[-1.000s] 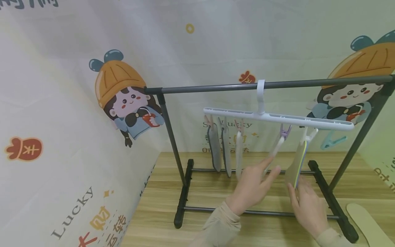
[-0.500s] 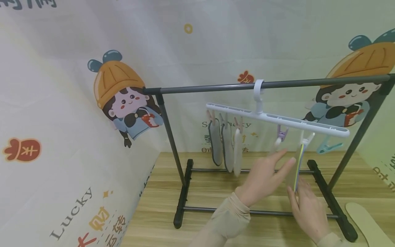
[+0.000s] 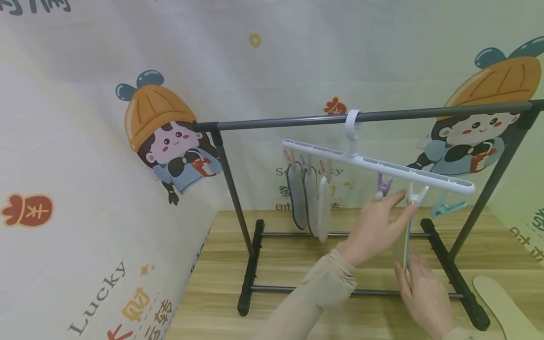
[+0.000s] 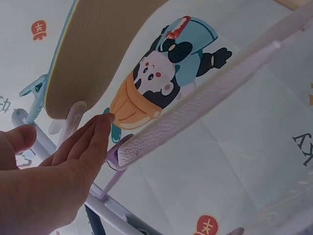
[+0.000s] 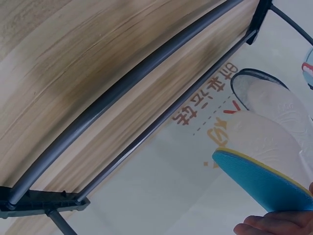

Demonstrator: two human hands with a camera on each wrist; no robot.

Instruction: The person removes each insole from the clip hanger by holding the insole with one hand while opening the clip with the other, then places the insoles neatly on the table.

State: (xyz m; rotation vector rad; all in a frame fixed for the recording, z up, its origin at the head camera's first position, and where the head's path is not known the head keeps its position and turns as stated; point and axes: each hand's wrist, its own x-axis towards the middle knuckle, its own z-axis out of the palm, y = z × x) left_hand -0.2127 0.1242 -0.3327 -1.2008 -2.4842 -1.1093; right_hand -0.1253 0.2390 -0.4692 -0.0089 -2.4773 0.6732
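My right hand [image 3: 425, 288] pinches the lower end of an insole [image 5: 264, 181], thumb on one face and fingers on the other. This insole has a tan face, a blue face and a yellow edge layer, and its upper end meets a white clip [image 3: 418, 194]. My left hand [image 3: 374, 233] reaches up beside that clip, its fingers straight and the thumb apart. Close by the left fingertips, a purple clip [image 3: 384, 185] bears a white insole [image 4: 195, 105], mostly hidden behind the hand in the head view. Both clips hang from a white hanger [image 3: 403, 170], its right end tipped down.
A dark rack rail [image 3: 272, 123] carries the hanger. At its left end hang several more clipped insoles [image 3: 324, 212]. A teal clip [image 3: 448, 208] dangles bare at the right. One loose insole [image 3: 503, 307] lies on the wooden table [image 3: 212, 264] outside the rack's right foot.
My left hand has moved right and up, from the white insole to the white clip. The hanger's right end has dipped and shifted left. My right hand still holds the tan and blue insole.
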